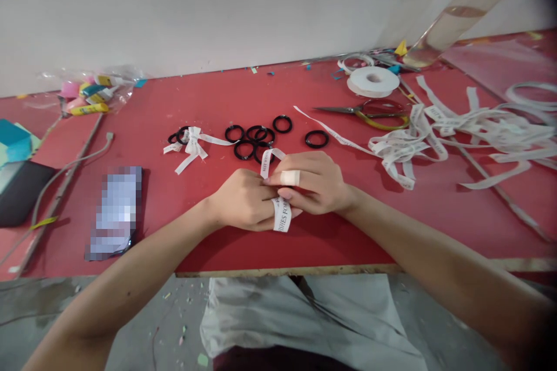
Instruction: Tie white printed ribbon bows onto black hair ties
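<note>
Near the table's front edge, my left hand point(248, 200) and my right hand point(315, 182) meet with fingers closed on a white printed ribbon point(282, 215). One end of the ribbon hangs below the fingers, and another part loops up above them. A white band wraps one finger of my right hand. A bit of something dark shows between the fingers, mostly hidden. Just beyond my hands lie several black rings point(245, 149), with a single black ring point(317, 139) apart to the right. To the left, black rings carry a tied ribbon bow point(192, 148).
On the right are scissors point(369, 114), a white ribbon spool point(373, 81), a heap of loose ribbon point(404, 145) and a clear container point(448, 35) of liquid. To the left lie a phone point(116, 208), a cable point(73, 160) and a bag of glue bottles point(93, 95).
</note>
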Demonstrator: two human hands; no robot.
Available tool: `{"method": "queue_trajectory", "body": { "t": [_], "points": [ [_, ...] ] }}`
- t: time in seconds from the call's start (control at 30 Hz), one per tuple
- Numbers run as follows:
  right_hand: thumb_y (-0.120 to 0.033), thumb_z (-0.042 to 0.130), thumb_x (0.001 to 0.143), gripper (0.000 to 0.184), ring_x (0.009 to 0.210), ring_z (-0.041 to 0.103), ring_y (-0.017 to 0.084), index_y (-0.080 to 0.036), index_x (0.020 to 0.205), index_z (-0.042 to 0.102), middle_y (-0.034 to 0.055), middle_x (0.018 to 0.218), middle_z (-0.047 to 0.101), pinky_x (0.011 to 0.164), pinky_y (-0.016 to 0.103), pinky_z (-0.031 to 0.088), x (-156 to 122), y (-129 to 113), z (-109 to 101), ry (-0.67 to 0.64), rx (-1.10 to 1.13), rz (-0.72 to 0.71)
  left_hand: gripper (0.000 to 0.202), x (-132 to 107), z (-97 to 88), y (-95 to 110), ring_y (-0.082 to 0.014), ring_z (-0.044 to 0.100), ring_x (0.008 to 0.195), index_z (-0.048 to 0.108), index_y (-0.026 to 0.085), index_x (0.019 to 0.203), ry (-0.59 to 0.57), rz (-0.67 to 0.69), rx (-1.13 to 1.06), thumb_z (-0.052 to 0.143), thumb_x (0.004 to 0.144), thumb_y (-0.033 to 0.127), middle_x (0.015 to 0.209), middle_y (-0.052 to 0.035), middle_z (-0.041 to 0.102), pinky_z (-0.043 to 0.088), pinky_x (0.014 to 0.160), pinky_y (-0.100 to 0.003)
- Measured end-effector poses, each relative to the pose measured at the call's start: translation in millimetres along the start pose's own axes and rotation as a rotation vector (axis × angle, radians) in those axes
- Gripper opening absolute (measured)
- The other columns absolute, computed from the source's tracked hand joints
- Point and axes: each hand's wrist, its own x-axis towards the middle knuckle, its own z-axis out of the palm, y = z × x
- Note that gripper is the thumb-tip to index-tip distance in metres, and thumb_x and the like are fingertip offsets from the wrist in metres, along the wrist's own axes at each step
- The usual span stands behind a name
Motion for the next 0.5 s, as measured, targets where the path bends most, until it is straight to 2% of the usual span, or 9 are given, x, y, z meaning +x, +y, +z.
{"method": "queue_trajectory", "body": {
  "t": [0.27,0.5],
  "points": [
    [-0.028,0.051,0.096,0.017,0.066,0.066,0.014,-0.02,0.101,0.065,0.0025,0.075,0.071,0.06,0.025,0.051,0.9,-0.9,-2.4,0.008,-0.031,-0.018,0.035,0.7,-0.8,0.1,-0.0087,0.042,0.041,0.052,0.018,0.057,0.007,-0.021,-0.018,0.06,0.09,0.027,0.048,0.0059,0.055,0.03,0.043,-0.027],
    [-0.026,0.049,0.097,0.023,0.063,0.063,0.012,-0.022,0.109,0.067,0.0003,0.071,0.068,0.058,0.025,0.047,-0.5,-2.6,-3.8,0.006,-0.065,0.026,0.046,0.2,-0.6,-2.6,-0.0078,0.04,0.04,0.047,0.018,0.052,0.008,-0.066,-0.033,0.054,0.095,0.031,0.044,0.0054,0.049,0.028,0.043,-0.027]
  ]
}}
